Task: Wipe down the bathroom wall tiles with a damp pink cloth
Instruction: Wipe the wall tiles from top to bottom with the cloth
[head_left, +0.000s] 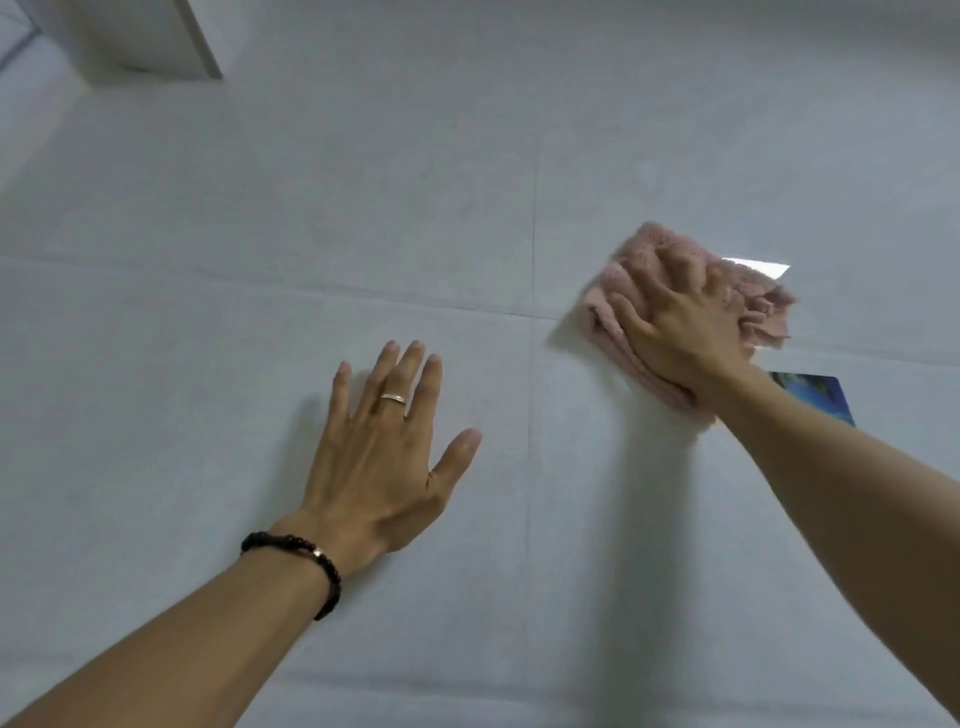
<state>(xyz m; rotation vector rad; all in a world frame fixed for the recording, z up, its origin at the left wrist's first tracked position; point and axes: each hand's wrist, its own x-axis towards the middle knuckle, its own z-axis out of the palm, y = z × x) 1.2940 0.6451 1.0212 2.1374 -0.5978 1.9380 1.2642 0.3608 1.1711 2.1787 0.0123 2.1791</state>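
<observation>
Left hand (379, 457) flat on wall tiles (208, 338), cloth (649, 249) to its right.

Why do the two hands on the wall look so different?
The left hand lies flat and bare on the wall tiles, fingers spread; the right hand presses a pink cloth. The left hand has a ring and bracelet; the right shows neither. Both reach up to the same wall.
</observation>
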